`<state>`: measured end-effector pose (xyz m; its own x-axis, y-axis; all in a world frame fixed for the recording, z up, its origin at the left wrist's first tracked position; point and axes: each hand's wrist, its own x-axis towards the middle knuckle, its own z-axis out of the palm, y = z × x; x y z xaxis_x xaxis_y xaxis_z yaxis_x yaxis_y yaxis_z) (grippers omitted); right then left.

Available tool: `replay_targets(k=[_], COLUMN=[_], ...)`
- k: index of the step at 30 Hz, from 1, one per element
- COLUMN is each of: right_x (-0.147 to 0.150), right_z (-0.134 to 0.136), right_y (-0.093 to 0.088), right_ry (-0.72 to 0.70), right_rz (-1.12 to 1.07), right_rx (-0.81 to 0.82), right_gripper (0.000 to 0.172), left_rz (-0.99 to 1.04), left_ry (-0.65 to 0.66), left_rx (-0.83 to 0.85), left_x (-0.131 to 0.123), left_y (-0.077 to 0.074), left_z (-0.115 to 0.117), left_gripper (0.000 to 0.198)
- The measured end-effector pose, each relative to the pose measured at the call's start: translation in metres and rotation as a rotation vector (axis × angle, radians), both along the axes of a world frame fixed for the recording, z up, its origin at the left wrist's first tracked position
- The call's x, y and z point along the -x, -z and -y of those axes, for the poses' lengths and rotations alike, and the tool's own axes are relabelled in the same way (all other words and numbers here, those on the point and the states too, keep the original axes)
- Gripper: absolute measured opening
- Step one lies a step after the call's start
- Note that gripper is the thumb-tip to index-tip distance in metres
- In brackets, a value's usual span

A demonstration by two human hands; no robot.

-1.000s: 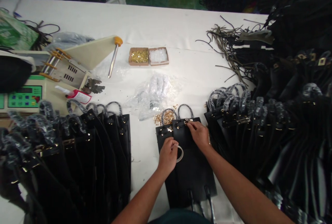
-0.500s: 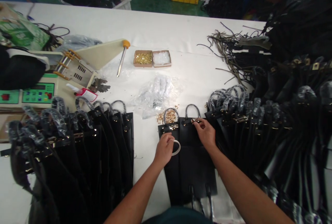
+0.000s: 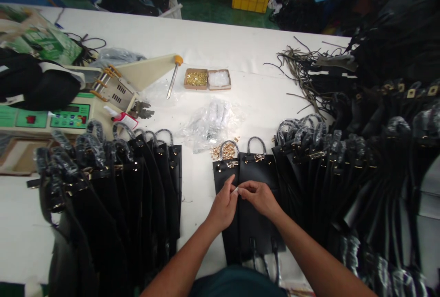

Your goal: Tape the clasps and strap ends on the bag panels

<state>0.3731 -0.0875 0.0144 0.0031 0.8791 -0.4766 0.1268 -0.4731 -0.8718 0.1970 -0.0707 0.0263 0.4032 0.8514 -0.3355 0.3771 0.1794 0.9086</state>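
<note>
In front of me my left hand (image 3: 225, 203) and my right hand (image 3: 259, 197) meet at the fingertips, over two black handbags. A bit of white tape (image 3: 236, 189) shows between them, pinched by my right thumb and forefinger. My left fingers are curled around the roll of tape, now mostly hidden in the hand. Beneath the hands lies the right-hand black handbag (image 3: 259, 223), flat, with a looped handle and a gold clasp (image 3: 259, 157) near its top. The other black handbag (image 3: 222, 180) lies partly under it, its gold clasp showing too.
Small gold hardware pieces (image 3: 225, 151) lie behind the bags, beside a crumpled clear plastic bag (image 3: 213, 123). Rows of black handbags (image 3: 117, 214) flank me on both sides. Farther back are two small boxes (image 3: 196, 87), a beige machine (image 3: 99, 104) and a red bottle (image 3: 125, 119).
My right hand has left the clasp of the right-hand bag and come down to meet my left hand. The white tape roll, visible before, is now mostly hidden. The view has shifted slightly.
</note>
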Motion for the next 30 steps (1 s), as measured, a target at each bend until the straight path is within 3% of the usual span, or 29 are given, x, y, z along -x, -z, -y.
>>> replay_targets(k=[5, 10, 12, 17, 19, 24, 30], right_x=[0.002, 0.003, 0.002, -0.002, -0.005, -0.012, -0.012], right_z=[0.0, -0.002, -0.006, -0.021, -0.03, -0.063, -0.085], right_y=[-0.009, -0.014, -0.013, -0.009, -0.005, 0.018, 0.045], right_ry=[-0.024, -0.104, -0.153, -0.247, -0.238, -0.24, -0.464], right_rz=[0.048, 0.196, 0.209, 0.078, 0.044, 0.347, 0.691], right_rx=[0.003, -0.084, -0.1, -0.065, -0.055, -0.265, -0.395], right_gripper=[0.029, 0.023, 0.02, 0.017, 0.018, 0.016, 0.018], left_rz=[-0.047, 0.0, 0.042, 0.278, 0.291, 0.244, 0.224], left_ry=[0.012, -0.093, -0.129, -0.392, -0.443, -0.462, -0.433], left_rx=[-0.044, 0.037, 0.092, 0.688, 0.806, 0.826, 0.759], left_x=[-0.001, -0.003, -0.005, -0.013, -0.011, 0.006, 0.01], left_y=[0.0, 0.006, 0.008, 0.025, 0.035, 0.053, 0.063], left_z=[0.006, 0.003, 0.001, -0.006, -0.008, -0.006, 0.002], left_gripper=[0.052, 0.02, 0.02, 0.019, 0.021, 0.024, 0.022])
